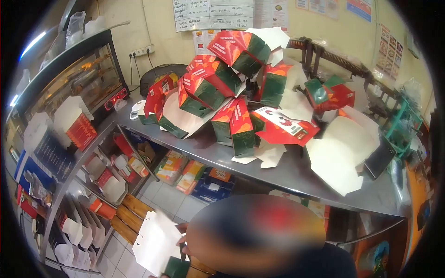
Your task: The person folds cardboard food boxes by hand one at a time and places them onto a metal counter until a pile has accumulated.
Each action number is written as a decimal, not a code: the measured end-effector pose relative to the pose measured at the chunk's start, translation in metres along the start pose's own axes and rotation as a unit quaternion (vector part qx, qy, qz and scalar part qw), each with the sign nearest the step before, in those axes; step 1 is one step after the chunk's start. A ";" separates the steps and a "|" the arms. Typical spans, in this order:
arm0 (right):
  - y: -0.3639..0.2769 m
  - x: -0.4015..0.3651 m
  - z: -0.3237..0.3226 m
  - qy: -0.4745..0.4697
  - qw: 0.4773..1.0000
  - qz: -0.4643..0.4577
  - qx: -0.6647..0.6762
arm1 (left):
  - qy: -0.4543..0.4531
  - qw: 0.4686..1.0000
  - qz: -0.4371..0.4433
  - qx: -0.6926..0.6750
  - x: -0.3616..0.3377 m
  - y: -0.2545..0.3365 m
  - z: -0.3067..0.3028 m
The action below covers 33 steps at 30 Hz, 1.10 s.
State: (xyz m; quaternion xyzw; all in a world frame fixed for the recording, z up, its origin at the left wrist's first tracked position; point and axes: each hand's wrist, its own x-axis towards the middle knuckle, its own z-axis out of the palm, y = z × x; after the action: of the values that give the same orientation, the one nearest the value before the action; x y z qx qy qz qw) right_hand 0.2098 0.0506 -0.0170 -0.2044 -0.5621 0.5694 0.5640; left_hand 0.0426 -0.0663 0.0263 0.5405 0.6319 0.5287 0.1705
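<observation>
A paper food box (155, 243), with white inner flaps spread and a dark green panel, is low in the head view. My right hand (183, 240) grips its right edge, fingers closed on the card. Only a sliver of my left hand (160, 276) shows at the bottom border, against the green panel; its fingers appear closed on the box. A large blurred patch hides what lies right of my right hand, including most of the forearm. Above, on the steel table (278, 173), red-and-green food boxes (236, 125) are heaped, some folded up, others with white flaps open.
A wooden bench (127, 217) stands beneath the held box. Shelves at left hold several folded cartons (81, 231), with a glass display case (76, 78) above. Packaged stacks (213, 183) lie under the table. At far right is a green basket (408, 125).
</observation>
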 end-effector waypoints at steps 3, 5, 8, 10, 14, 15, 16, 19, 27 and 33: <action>-0.017 -0.005 0.006 0.025 0.981 -0.043 -0.187 | 0.072 0.996 -0.057 -0.007 0.000 -0.009 0.007; -0.026 -0.007 0.009 -0.013 0.955 -0.057 -0.290 | 0.056 0.997 -0.008 -0.044 -0.001 -0.012 0.009; -0.033 -0.012 0.006 -0.085 0.976 0.015 -0.199 | 0.033 0.999 0.015 -0.028 0.008 -0.007 0.008; -0.035 -0.013 0.002 -0.121 0.977 -0.003 -0.176 | 0.016 0.998 0.025 -0.051 0.013 -0.004 0.009; -0.043 -0.016 -0.011 -0.126 0.979 0.036 -0.157 | -0.045 0.990 0.082 -0.104 0.022 0.002 0.015; -0.038 -0.017 -0.016 -0.113 0.979 0.049 -0.161 | -0.055 0.992 0.084 -0.077 0.023 0.008 0.019; -0.035 -0.019 -0.020 -0.101 0.979 0.062 -0.166 | -0.053 0.992 0.085 -0.080 0.025 0.008 0.021; -0.035 -0.032 -0.014 -0.094 0.983 0.087 -0.129 | -0.057 0.974 0.146 -0.162 0.033 -0.001 0.028; -0.046 -0.042 -0.050 -0.038 0.910 -0.187 -0.369 | 0.244 0.937 0.198 -0.154 0.063 -0.081 0.061; -0.149 -0.019 -0.138 0.450 0.520 -0.386 -0.614 | -0.052 0.987 0.018 0.148 0.052 -0.254 0.099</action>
State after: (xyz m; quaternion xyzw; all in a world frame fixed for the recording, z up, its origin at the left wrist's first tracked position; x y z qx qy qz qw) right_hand 0.3961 0.0510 0.0659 -0.4919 -0.4674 -0.3592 0.6407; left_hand -0.0257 0.0629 -0.2096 0.5979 0.6835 0.4036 0.1114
